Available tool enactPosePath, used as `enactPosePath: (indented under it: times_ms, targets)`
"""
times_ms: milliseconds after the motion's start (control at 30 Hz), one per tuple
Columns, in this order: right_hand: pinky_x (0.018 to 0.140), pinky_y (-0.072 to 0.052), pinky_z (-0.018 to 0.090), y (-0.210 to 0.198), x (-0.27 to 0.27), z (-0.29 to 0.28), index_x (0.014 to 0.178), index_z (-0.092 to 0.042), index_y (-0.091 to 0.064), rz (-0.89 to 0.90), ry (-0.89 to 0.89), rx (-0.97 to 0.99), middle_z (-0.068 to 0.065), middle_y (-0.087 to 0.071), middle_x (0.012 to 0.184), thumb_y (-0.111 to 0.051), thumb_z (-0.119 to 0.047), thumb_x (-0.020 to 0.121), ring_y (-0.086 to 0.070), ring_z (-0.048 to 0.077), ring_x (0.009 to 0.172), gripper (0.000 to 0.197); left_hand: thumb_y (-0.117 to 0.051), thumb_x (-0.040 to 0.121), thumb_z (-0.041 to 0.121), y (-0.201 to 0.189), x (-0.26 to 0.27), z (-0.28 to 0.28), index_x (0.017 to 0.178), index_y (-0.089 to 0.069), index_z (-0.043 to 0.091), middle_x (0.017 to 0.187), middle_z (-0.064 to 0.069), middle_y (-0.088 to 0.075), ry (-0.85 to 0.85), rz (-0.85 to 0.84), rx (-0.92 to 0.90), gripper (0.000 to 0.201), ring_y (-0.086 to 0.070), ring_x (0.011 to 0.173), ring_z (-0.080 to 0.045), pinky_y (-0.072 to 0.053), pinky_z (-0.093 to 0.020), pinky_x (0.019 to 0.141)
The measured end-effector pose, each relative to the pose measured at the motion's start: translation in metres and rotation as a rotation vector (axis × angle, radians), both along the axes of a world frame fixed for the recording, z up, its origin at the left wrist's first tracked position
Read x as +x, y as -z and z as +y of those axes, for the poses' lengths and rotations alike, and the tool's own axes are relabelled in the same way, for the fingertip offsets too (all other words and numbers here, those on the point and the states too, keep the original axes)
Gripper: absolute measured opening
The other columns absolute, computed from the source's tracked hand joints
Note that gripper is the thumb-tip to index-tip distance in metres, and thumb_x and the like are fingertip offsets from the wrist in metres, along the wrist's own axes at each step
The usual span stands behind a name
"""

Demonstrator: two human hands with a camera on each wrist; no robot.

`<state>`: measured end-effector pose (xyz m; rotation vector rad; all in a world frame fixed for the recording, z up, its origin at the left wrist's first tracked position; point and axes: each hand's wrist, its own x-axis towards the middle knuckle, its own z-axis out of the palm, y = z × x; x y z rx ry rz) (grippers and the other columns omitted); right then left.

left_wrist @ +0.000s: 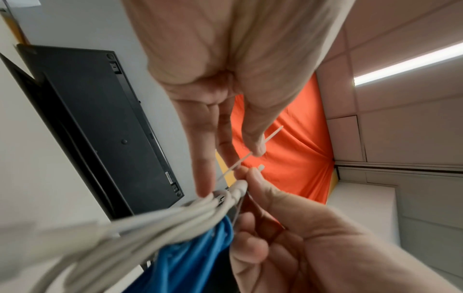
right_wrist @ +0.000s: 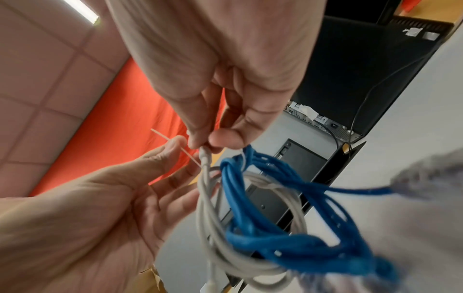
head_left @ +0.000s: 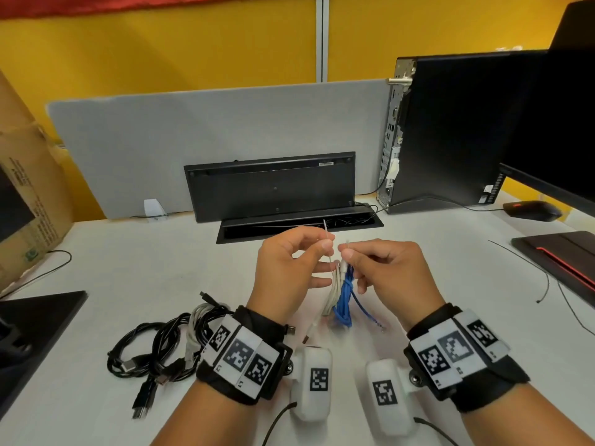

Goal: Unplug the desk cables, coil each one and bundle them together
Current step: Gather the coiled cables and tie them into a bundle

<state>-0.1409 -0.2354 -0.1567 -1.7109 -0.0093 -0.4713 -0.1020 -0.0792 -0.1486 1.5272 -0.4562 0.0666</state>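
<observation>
Two hands [head_left: 289, 268] [head_left: 386, 272] pinch one zip tie [left_wrist: 240, 164] above two coiled cables [right_wrist: 250, 208].

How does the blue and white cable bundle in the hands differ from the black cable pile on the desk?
The blue and white bundle hangs lifted between the left hand and right hand, which pinch a white zip tie at its top; the black cable pile lies untouched on the desk. The held bundle is drawn narrow; the pile spreads in loose loops, plugs splayed. Both are coiled, unplugged cables.
</observation>
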Motion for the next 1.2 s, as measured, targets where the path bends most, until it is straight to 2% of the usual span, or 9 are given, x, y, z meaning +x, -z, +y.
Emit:
enactPosePath:
  times_ms: [100, 233, 533, 600, 700, 833, 933, 1033, 1200]
  targets:
    - [0.057, -0.048, 0.019, 0.000, 0.000, 0.003, 0.086, -0.026, -0.079, -0.053, -0.013, -0.093, -0.008, -0.072, 0.075, -0.072, -0.014, 0.084, -0.059, 0.002, 0.056, 0.015, -0.063, 0.091, 0.010, 0.001, -0.001, -0.001, 0.090, -0.072, 0.018, 0.086, -0.003, -0.073, 0.007, -0.024, 0.020, 0.012, -0.074, 0.073, -0.020, -0.061, -0.035, 0.058]
    - [0.067, -0.050, 0.018, 0.001, 0.003, 0.003, 0.088, -0.025, -0.079, -0.105, -0.007, -0.204, -0.007, -0.071, 0.080, -0.073, -0.015, 0.083, -0.061, 0.006, 0.071, 0.012, -0.065, 0.091, 0.012, 0.001, -0.003, 0.000, 0.091, -0.073, 0.016, 0.092, -0.006, -0.072, 0.004, -0.023, 0.033, 0.009, -0.074, 0.075, -0.022, -0.061, -0.038, 0.060]
    - [0.065, -0.040, 0.010, 0.001, 0.005, 0.009, 0.082, -0.040, -0.071, -0.214, -0.022, -0.320, -0.015, -0.070, 0.084, -0.070, -0.013, 0.086, -0.059, 0.001, 0.075, 0.027, -0.065, 0.091, 0.011, -0.013, -0.007, 0.003, 0.100, -0.073, 0.012, 0.092, -0.013, -0.071, 0.003, -0.051, 0.115, 0.013, -0.073, 0.081, -0.025, -0.061, -0.046, 0.069]
    - [0.067, -0.041, 0.014, 0.000, 0.005, 0.007, 0.082, -0.042, -0.071, -0.214, 0.010, -0.369, -0.021, -0.069, 0.085, -0.071, -0.016, 0.085, -0.060, 0.002, 0.079, 0.026, -0.065, 0.091, 0.015, -0.019, -0.006, 0.009, 0.102, -0.073, 0.014, 0.089, -0.008, -0.071, -0.003, -0.112, 0.246, 0.013, -0.071, 0.083, -0.021, -0.061, -0.042, 0.071]
    - [0.063, -0.039, 0.006, -0.002, 0.004, 0.006, 0.082, -0.039, -0.072, -0.193, 0.027, -0.401, -0.029, -0.066, 0.078, -0.071, -0.020, 0.084, -0.056, -0.003, 0.072, 0.019, -0.067, 0.090, 0.020, -0.035, -0.002, 0.029, 0.095, -0.074, 0.016, 0.081, 0.008, -0.070, 0.003, -0.181, 0.466, 0.010, -0.068, 0.079, -0.010, -0.059, -0.028, 0.070]
    - [0.060, -0.038, 0.001, -0.001, 0.001, 0.015, 0.083, -0.036, -0.075, -0.131, 0.010, -0.404, -0.032, -0.064, 0.075, -0.071, -0.026, 0.083, -0.054, -0.001, 0.065, 0.011, -0.069, 0.088, 0.022, -0.055, 0.004, 0.061, 0.087, -0.075, 0.015, 0.077, 0.004, -0.071, -0.026, -0.149, 0.807, 0.010, -0.070, 0.070, -0.010, -0.060, -0.028, 0.061]
    - [0.060, -0.039, 0.000, -0.001, -0.004, 0.022, 0.086, -0.032, -0.076, -0.093, -0.024, -0.399, -0.029, -0.065, 0.079, -0.070, -0.025, 0.084, -0.054, -0.003, 0.065, 0.010, -0.070, 0.087, 0.027, -0.057, 0.006, 0.081, 0.080, -0.074, 0.013, 0.074, 0.001, -0.072, -0.013, -0.056, 1.168, 0.017, -0.071, 0.069, -0.014, -0.060, -0.027, 0.058]
    - [0.061, -0.038, 0.005, -0.002, -0.009, 0.024, 0.091, -0.024, -0.078, -0.084, -0.059, -0.402, -0.025, -0.065, 0.080, -0.070, -0.022, 0.086, -0.052, -0.020, 0.068, 0.010, -0.071, 0.084, 0.034, -0.047, 0.003, 0.091, 0.075, -0.073, 0.011, 0.068, 0.002, -0.070, -0.041, 0.014, 1.441, 0.025, -0.070, 0.068, -0.018, -0.058, -0.030, 0.063]
    - [0.065, -0.034, 0.009, -0.002, -0.014, 0.028, 0.094, -0.021, -0.077, -0.059, -0.071, -0.404, -0.015, -0.068, 0.088, -0.068, -0.022, 0.087, -0.049, -0.026, 0.070, 0.012, -0.080, 0.068, 0.049, -0.022, -0.008, 0.083, 0.065, -0.056, 0.017, 0.066, 0.002, -0.062, -0.004, 0.059, 1.721, 0.039, -0.060, 0.061, -0.018, -0.045, -0.026, 0.052]
